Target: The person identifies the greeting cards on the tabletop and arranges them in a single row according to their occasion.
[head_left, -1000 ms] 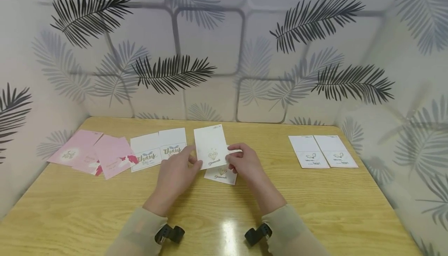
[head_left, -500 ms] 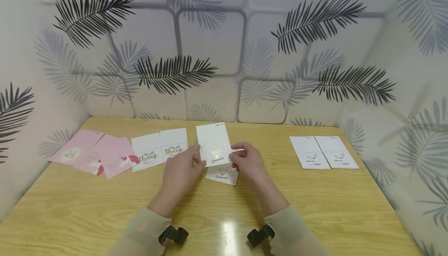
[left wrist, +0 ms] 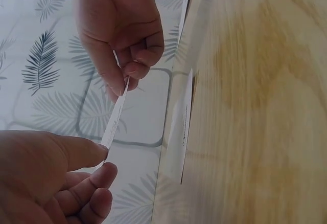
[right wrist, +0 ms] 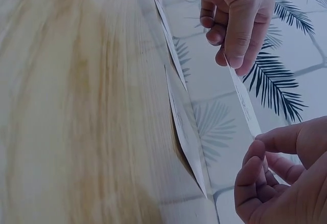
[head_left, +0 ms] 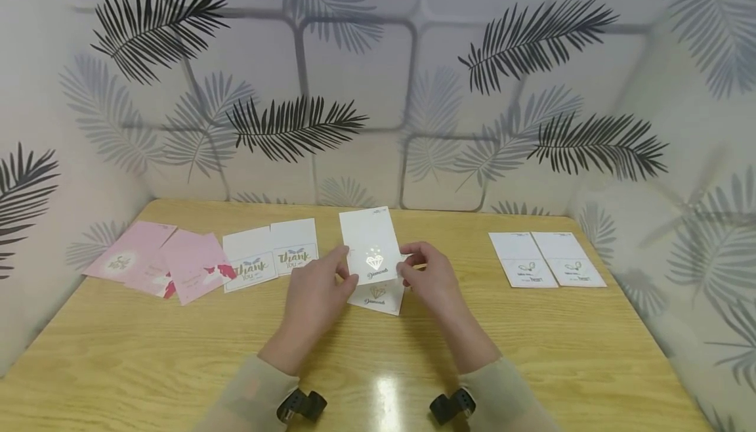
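Between my two hands, a white card [head_left: 369,238] with a gold diamond and the word "Diamonds" is held up off the table. My left hand [head_left: 315,294] pinches its left edge between thumb and fingers. On the opposite edge, my right hand [head_left: 434,281] pinches it the same way. Both wrist views show the held card [left wrist: 115,117] nearly edge-on, apart from the tabletop. Under it lies a second diamond card [head_left: 378,298], its upper part hidden by the held one.
Pink cards [head_left: 197,266] overlap at the table's left. Beside them lie two "Thank You" cards [head_left: 251,268]. At the right, two white cards with a leaf-like print [head_left: 522,261] lie side by side. A patterned wall [head_left: 354,176] stands behind the wooden table [head_left: 561,353].
Both hands have moved a little to the right, carrying the held diamond card with them. The lower diamond card and the other cards stay where they were on the table.
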{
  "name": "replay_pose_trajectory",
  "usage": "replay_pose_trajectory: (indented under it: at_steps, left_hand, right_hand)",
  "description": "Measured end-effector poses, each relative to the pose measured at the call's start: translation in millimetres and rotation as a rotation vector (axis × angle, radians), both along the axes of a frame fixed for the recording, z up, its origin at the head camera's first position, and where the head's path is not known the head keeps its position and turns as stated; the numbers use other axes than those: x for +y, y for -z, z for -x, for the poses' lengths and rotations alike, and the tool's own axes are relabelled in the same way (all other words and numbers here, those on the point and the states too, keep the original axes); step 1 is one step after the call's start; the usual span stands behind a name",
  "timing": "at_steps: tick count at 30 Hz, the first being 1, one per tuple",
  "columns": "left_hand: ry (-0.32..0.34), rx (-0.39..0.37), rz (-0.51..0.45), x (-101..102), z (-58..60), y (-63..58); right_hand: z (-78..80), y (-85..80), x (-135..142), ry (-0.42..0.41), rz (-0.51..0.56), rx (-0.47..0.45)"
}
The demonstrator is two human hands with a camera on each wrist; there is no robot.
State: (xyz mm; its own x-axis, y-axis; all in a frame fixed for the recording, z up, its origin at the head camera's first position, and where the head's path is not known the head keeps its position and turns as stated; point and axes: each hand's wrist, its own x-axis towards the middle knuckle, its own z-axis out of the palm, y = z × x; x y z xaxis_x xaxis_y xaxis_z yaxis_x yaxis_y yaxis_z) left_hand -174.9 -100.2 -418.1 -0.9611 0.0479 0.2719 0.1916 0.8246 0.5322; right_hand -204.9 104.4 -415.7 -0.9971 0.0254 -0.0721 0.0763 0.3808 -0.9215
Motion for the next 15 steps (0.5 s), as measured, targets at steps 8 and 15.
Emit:
replay_pose_trajectory:
  at_steps: [8, 15]
  left_hand:
    - [0.018, 0.013, 0.032, 19, 2.4, -0.9]
    - [0.040, 0.013, 0.026, 37, 4.3, -4.0]
  right_hand:
    - [-4.5, -4.1, 20, 0.004, -0.089, 0.048]
    - [-5.8, -5.8, 36, 0.037, -0.153, 0.022]
